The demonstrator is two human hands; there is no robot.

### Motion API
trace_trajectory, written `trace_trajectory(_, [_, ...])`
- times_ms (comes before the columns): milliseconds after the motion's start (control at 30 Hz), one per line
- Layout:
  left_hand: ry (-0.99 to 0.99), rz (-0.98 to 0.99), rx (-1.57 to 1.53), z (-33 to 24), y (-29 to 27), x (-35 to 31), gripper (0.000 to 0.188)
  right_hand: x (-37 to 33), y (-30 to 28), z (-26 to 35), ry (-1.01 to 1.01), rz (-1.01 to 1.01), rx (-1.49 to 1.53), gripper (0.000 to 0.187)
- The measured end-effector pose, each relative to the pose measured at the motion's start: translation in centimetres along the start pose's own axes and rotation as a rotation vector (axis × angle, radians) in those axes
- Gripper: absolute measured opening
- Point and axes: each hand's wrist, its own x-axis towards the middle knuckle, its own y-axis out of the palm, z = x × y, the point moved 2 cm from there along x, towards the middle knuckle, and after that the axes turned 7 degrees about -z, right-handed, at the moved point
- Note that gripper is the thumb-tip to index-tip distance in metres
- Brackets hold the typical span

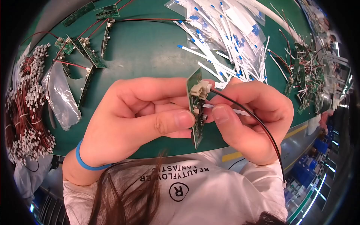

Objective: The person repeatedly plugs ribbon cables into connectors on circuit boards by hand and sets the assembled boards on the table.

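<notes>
My left hand (138, 116) grips a green circuit board (197, 127) by its edge, thumb on the near face and fingers behind. The board stands on edge, its parts facing right. A cream connector (201, 89) sits on its upper part, and a black and red cable (262, 125) runs from there over my right hand and down. My right hand (249, 120) pinches a white flat ribbon cable (240, 111) between thumb and forefinger. The ribbon's tip meets a connector on the board; whether it is seated I cannot tell.
Many white ribbon cables with blue ends (225, 45) lie on plastic bags at the back. Several wired boards (90, 52) are at the back left, beside a clear bag (63, 95) and bundled brown cables (26, 108). More boards (305, 71) pile up on the right of the green table (150, 48).
</notes>
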Motion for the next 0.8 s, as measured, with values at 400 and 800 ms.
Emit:
trace_trajectory(400, [0.029, 0.003, 0.038, 0.4, 0.1, 0.3, 0.037, -0.1, -0.5, -0.7, -0.007, 0.081, -0.143, 0.011])
trace_trajectory(800, [0.071, -0.102, 0.198, 0.4, -0.1, -0.1, 0.037, -0.2, 0.3, -1.0, 0.063, 0.063, 0.031, 0.013])
